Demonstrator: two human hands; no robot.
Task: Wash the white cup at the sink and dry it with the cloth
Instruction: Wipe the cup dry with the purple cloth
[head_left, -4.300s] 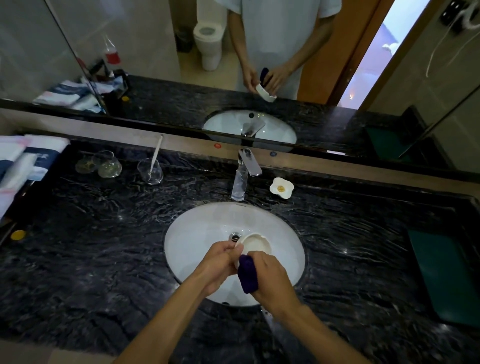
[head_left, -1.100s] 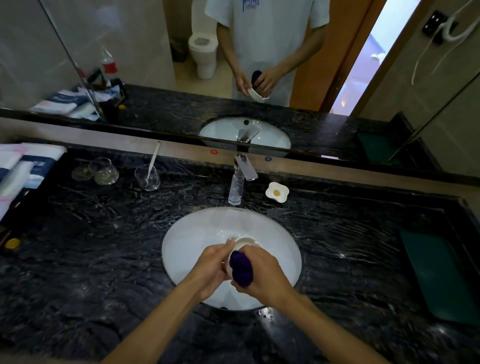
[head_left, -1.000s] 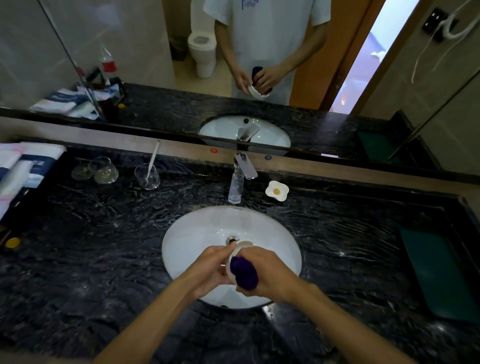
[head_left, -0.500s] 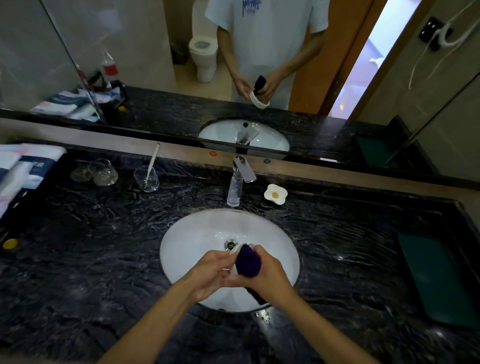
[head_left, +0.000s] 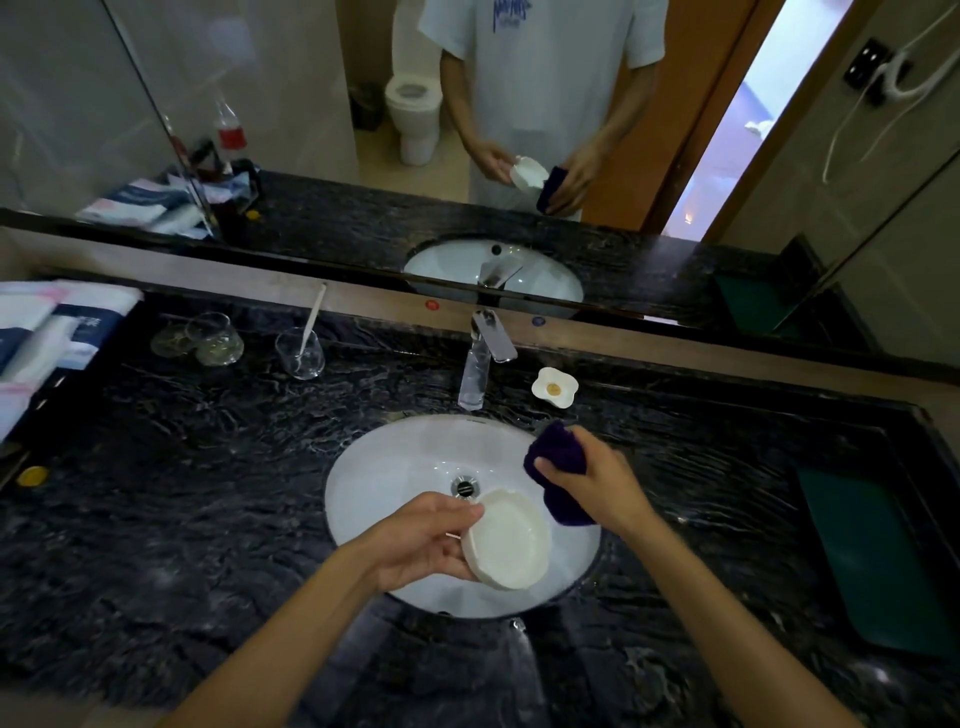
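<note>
My left hand (head_left: 422, 540) grips the white cup (head_left: 508, 538) by its left side and holds it over the white sink basin (head_left: 395, 478), its opening facing up toward me. My right hand (head_left: 597, 480) grips a bunched dark purple cloth (head_left: 557, 457) above the basin's right rim, a short way apart from the cup. No water runs from the chrome tap (head_left: 483, 358) behind the basin. The drain (head_left: 465, 487) shows just behind the cup.
The basin is set in a dark marble counter (head_left: 182, 493). A flower-shaped white dish (head_left: 555, 387) sits right of the tap. Glasses (head_left: 215, 340), one tumbler with a stick (head_left: 300, 353), stand at the back left. Folded towels (head_left: 47, 332) lie far left, a green mat (head_left: 872, 561) far right.
The cloth was pressed into the cup with both hands together. My right hand has pulled the cloth out and away to the right, and the cup's inside now shows.
</note>
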